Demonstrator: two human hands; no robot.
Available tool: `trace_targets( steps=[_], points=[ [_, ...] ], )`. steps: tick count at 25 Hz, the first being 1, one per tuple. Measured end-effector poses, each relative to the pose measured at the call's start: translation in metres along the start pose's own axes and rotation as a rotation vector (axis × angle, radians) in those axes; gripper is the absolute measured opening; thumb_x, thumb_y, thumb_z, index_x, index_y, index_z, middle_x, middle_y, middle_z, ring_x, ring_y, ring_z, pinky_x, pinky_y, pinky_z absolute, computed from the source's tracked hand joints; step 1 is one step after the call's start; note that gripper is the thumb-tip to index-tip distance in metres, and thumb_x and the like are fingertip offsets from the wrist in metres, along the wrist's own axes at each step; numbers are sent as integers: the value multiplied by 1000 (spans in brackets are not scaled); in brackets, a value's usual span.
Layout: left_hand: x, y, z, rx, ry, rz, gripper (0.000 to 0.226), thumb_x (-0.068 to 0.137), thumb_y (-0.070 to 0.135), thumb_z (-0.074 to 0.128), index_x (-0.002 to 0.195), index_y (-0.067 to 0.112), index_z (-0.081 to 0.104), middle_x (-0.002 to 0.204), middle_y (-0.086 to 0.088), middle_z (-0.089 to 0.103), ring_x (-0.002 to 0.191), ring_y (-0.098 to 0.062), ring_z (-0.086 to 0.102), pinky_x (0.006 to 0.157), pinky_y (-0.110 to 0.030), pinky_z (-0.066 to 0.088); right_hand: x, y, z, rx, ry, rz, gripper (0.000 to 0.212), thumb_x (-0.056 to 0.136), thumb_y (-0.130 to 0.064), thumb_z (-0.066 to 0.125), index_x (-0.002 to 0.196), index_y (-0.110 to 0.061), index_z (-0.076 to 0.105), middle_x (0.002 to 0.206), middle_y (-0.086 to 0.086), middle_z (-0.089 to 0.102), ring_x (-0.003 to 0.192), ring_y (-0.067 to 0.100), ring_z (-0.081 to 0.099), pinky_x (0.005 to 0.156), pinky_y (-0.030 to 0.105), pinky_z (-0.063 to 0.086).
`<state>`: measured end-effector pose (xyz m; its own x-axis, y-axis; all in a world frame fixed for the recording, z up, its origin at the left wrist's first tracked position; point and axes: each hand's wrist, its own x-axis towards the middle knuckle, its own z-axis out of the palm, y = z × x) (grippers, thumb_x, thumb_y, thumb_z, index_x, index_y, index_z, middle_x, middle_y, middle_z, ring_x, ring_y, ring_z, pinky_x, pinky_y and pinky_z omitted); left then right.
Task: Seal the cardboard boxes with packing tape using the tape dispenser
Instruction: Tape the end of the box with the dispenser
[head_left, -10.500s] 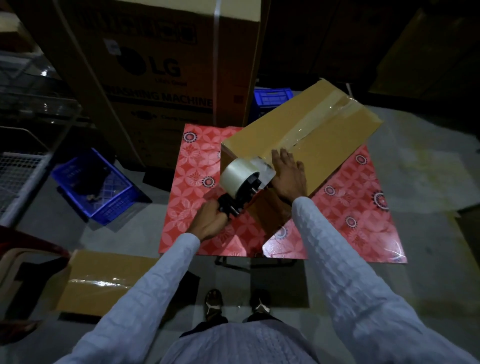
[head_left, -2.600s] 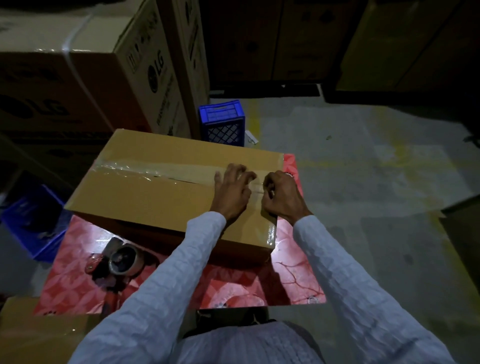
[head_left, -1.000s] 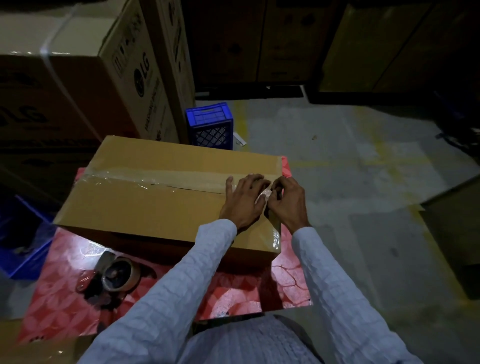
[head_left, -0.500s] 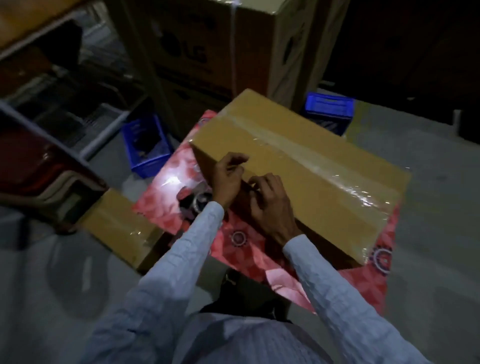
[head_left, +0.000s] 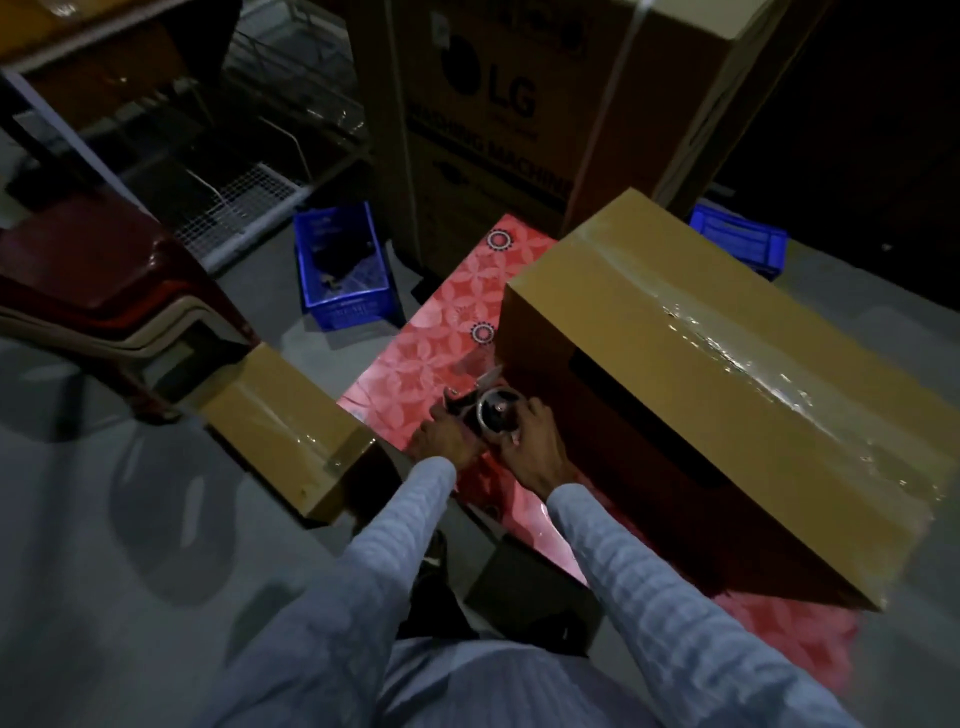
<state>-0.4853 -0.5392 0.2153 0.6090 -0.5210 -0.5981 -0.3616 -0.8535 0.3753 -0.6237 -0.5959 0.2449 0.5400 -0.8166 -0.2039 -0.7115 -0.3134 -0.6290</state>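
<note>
A large brown cardboard box (head_left: 727, 395) lies on a red patterned table (head_left: 436, 353), with a strip of clear tape along its top seam. The tape dispenser (head_left: 493, 410) lies on the table beside the box's near left corner. My left hand (head_left: 447, 436) grips the dispenser's handle end. My right hand (head_left: 530, 441) curls round the tape roll on it. A smaller taped cardboard box (head_left: 291, 426) sits on the floor to the left of the table.
A tall LG washing machine carton (head_left: 519, 114) stands behind the table. One blue crate (head_left: 340, 270) sits on the floor to the left, another blue crate (head_left: 740, 244) behind the box. Stacked plastic chairs (head_left: 93, 291) and wire shelving (head_left: 234, 202) stand at the left.
Both hands left the tape seam on the box top and came down to the dispenser on the table, now holding it. My view swung to the left.
</note>
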Motion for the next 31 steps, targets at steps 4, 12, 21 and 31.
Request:
trace_targets(
  steps=[4, 12, 21, 31],
  points=[
    [25, -9, -7, -43, -35, 22, 81, 76, 53, 63, 139, 14, 29, 133, -17, 54, 123, -41, 53, 102, -51, 48, 27, -8, 28, -136, -61, 151, 58, 90, -27, 68, 143, -7, 55, 145, 17, 51, 130, 39, 50, 107, 44, 45],
    [39, -38, -12, -195, -7, 122, 53, 69, 62, 57, 112, 30, 56, 101, -5, 71, 95, -35, 67, 87, -42, 55, 35, -41, 15, -83, -66, 72, 61, 85, -37, 51, 137, -5, 57, 145, 14, 51, 130, 35, 50, 105, 43, 46],
    [59, -14, -92, -772, 202, 59, 53, 90, 52, 62, 101, 2, 71, 62, -11, 65, 45, -22, 58, 42, -32, 49, 98, -81, -91, -106, 449, -301, 38, 98, -35, 60, 130, -14, 60, 132, 9, 56, 119, 30, 55, 97, 43, 49],
    [37, 119, -171, -1082, -212, 262, 48, 103, 49, 39, 82, 11, 60, 57, -5, 47, 43, -15, 35, 41, -23, 26, 77, -64, -80, -334, 303, -327, 59, 88, -57, 54, 139, -26, 56, 150, 2, 49, 135, 28, 40, 110, 49, 30]
  ],
)
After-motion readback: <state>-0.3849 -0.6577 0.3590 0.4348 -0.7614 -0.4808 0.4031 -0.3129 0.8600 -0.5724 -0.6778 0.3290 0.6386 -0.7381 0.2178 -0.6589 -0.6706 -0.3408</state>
